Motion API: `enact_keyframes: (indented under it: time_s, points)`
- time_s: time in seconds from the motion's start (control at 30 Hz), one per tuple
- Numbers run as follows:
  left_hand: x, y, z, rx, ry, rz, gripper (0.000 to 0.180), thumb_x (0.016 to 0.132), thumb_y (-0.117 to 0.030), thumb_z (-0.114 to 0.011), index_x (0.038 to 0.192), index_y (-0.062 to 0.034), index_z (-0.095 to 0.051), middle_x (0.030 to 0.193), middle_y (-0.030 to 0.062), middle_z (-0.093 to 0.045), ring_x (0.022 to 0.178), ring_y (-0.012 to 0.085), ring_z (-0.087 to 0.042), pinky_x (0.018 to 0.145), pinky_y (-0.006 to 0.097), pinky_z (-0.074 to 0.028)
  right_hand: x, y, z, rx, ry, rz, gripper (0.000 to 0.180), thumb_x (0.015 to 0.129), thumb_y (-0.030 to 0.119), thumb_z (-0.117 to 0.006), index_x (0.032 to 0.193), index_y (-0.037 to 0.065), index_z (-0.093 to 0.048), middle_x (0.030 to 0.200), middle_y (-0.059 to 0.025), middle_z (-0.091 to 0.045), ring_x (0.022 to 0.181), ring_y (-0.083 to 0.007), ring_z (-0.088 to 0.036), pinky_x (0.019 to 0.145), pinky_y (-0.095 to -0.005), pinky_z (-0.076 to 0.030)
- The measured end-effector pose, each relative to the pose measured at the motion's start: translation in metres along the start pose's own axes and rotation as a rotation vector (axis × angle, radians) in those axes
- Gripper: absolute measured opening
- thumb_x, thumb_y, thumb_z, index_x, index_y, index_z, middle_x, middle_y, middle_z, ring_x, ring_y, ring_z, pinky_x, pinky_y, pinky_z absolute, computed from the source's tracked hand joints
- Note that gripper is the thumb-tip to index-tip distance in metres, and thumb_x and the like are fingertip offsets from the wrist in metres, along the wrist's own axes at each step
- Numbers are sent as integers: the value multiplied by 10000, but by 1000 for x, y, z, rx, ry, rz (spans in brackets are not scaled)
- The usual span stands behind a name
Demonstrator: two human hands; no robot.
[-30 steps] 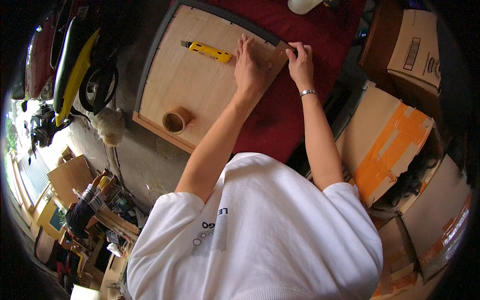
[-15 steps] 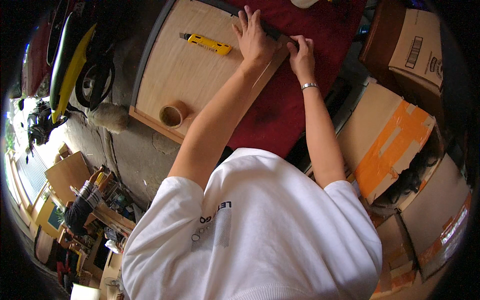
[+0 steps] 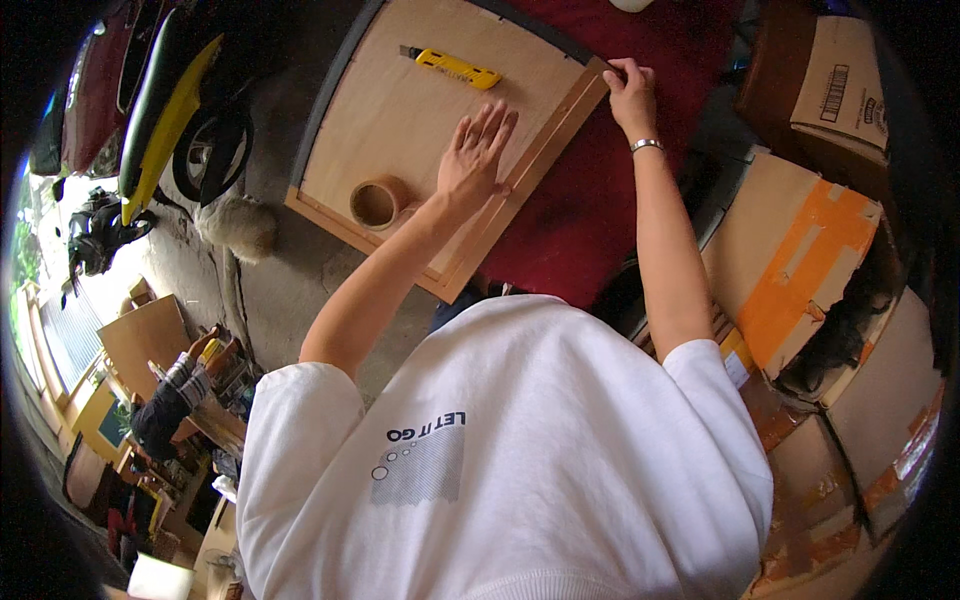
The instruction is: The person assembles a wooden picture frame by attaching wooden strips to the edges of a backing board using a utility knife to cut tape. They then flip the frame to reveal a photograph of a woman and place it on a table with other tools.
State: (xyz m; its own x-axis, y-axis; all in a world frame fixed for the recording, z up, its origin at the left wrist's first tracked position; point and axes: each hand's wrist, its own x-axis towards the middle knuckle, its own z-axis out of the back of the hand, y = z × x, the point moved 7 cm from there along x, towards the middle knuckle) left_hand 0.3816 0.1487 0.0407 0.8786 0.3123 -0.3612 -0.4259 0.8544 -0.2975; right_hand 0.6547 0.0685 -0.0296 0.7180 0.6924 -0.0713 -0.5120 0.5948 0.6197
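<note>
A framed plywood panel (image 3: 400, 120), tilted in view, lies partly over a red cloth (image 3: 570, 225). A dark strip (image 3: 335, 90) runs along its left and far edges, while the near and right edges show bare wood. My left hand (image 3: 475, 160) is spread out with fingers straight, over the panel near its right side. At the far right corner, my right hand (image 3: 630, 95) has its fingers curled and pinched on the panel's edge; their tips are partly hidden. A yellow utility knife (image 3: 458, 69) rests on the panel beyond my left hand. Beside my left wrist is a brown tape roll (image 3: 378, 203).
Cardboard boxes (image 3: 790, 265) with orange tape stand at the right. A motorcycle (image 3: 165, 130) is at the far left, near a fluffy pale bundle (image 3: 237, 228) on the concrete floor. Another person (image 3: 170, 415) works at the lower left.
My left hand has left the far right corner and come nearer and left, onto the panel. The right hand stays at that corner. The view has shifted slightly.
</note>
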Motion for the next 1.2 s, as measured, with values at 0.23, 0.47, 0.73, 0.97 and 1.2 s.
enact_keyframes:
  time_s: [0.23, 0.47, 0.73, 0.97, 1.2]
  points:
    - [-73, 12, -28, 46, 91, 36, 1271, 648, -439, -885, 1618, -174, -109, 1695, 74, -102, 1560, 275, -109, 1276, 472, -154, 5, -12, -7, -56, 32, -64, 319, 970, 333, -666, 1245, 179, -614, 1261, -180, -504, 1101, -386, -587, 890, -490, -542]
    - [-128, 25, -50, -47, 111, 41, 1216, 665, -374, -876, 1610, -133, -150, 1680, 84, -176, 1547, 268, -183, 1257, 449, -215, 8, -18, -10, -87, -61, 24, 324, 966, 353, -670, 1246, 193, -641, 1222, -209, -547, 1124, -407, -562, 903, -514, -531]
    - [-140, 24, -54, -153, 44, -24, 1176, 722, -255, -861, 1615, -141, -103, 1685, 105, -127, 1540, 306, -183, 1231, 390, -330, 15, -30, -11, -130, -65, 5, 320, 989, 390, -634, 1263, 224, -632, 1257, -194, -533, 1122, -399, -566, 886, -525, -539]
    - [-156, 21, -74, 73, 120, -83, 1201, 720, -352, -865, 1622, -170, -94, 1691, 97, -112, 1540, 307, -187, 1253, 497, -239, 11, -20, -8, -139, -16, -65, 323, 991, 398, -627, 1271, 237, -633, 1273, -196, -529, 1130, -405, -573, 899, -533, -537]
    - [-167, 23, -65, 242, 224, -33, 1296, 636, -378, -910, 1628, -168, -104, 1661, 221, -151, 1495, 476, -228, 1213, 613, -197, 13, -26, -5, -125, -20, -163, 449, 972, 437, -638, 1349, 201, -567, 1320, -213, -520, 1197, -427, -550, 949, -547, -514]
